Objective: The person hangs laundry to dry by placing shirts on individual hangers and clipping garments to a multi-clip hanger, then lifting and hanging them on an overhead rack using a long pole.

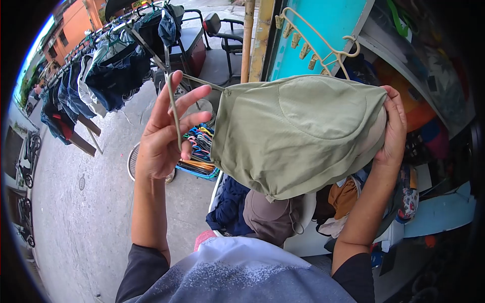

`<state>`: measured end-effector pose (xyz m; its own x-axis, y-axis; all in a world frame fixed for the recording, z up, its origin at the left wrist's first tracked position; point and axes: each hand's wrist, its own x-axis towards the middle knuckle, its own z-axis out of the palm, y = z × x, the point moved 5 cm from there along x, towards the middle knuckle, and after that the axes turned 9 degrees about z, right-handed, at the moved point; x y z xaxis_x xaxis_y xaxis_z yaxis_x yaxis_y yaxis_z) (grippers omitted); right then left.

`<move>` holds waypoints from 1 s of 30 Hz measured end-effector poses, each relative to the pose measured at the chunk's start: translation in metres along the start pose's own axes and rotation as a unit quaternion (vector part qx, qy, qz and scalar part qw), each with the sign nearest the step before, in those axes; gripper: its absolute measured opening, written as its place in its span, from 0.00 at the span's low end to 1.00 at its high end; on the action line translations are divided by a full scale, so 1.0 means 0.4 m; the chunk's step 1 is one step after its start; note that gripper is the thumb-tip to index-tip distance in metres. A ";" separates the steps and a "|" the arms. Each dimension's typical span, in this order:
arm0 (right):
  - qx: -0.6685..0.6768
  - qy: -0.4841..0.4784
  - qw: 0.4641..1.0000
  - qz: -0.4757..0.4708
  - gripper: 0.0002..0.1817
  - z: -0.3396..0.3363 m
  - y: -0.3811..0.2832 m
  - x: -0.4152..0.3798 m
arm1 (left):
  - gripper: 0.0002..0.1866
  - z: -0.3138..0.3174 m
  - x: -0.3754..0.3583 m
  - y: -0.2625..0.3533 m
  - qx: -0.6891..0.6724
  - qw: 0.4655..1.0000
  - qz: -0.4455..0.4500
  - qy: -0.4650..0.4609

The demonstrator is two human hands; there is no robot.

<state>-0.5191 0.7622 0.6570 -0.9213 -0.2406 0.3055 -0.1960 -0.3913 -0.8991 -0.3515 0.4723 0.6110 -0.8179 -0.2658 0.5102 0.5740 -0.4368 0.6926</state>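
Note:
In the head view, an olive-green padded bra is spread out in front of me, with a curved cup seam and a thin strap. My right hand grips its right edge, fingers wrapped round the cloth. The bra's strap runs from its upper left corner and loops across the fingers of my left hand. Those fingers are spread apart and hold the strap stretched away from the cloth. Below the bra lie brown padded clothing with a thin cord and dark navy cloth.
A basket of coloured hangers sits on the ground behind my left hand. Clothes hang on a rack at the far left. A beige clip hanger hangs by a turquoise panel. Shelves with bagged goods stand at the right.

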 end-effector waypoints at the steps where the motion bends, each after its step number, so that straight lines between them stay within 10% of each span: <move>1: 0.022 -0.014 1.000 0.016 0.08 0.033 0.031 -0.010 | 0.39 0.020 -0.002 -0.017 0.026 0.999 0.014 -0.035; 4: 0.006 -0.125 0.987 0.098 0.05 0.164 0.213 -0.084 | 0.41 0.044 -0.020 -0.061 0.208 0.970 0.053 -0.116; 6: -0.259 -0.170 0.947 0.083 0.04 0.224 0.377 -0.173 | 0.46 0.020 -0.044 -0.093 0.431 0.885 0.003 -0.176; 11: -0.659 -0.304 0.679 -0.112 0.18 0.183 0.757 -0.459 | 0.45 -0.151 -0.205 -0.214 0.408 0.899 -0.111 -0.114; 16: -0.496 -0.285 0.817 -0.063 0.13 0.166 0.636 -0.450 | 0.52 -0.207 -0.330 -0.162 0.300 0.948 -0.103 0.017; 18: -0.452 -0.124 0.883 -0.019 0.11 0.086 0.584 -0.372 | 0.53 -0.200 -0.363 -0.154 0.318 0.941 -0.110 0.028; 20: -0.478 -0.007 0.877 -0.040 0.10 -0.010 0.607 -0.305 | 0.53 -0.195 -0.386 -0.156 0.311 0.943 -0.109 0.039; 24: -0.703 -0.045 0.667 0.243 0.17 -0.099 0.700 -0.272 | 0.51 -0.214 -0.416 -0.156 0.247 0.956 -0.076 0.137; 28: -0.567 -0.096 0.786 0.228 0.11 -0.127 0.825 -0.251 | 0.47 -0.258 -0.419 -0.136 0.194 0.956 -0.013 0.218; 30: -0.200 -0.004 0.938 0.283 0.09 -0.101 0.788 -0.240 | 0.43 -0.309 -0.432 -0.112 0.178 0.940 0.024 0.291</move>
<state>-0.5058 0.6978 0.3317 -0.9132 -0.3170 -0.2561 0.2126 0.1656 -0.9630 -0.2406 0.4315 0.4287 -0.6144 -0.7476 0.2522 0.5033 -0.1252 0.8550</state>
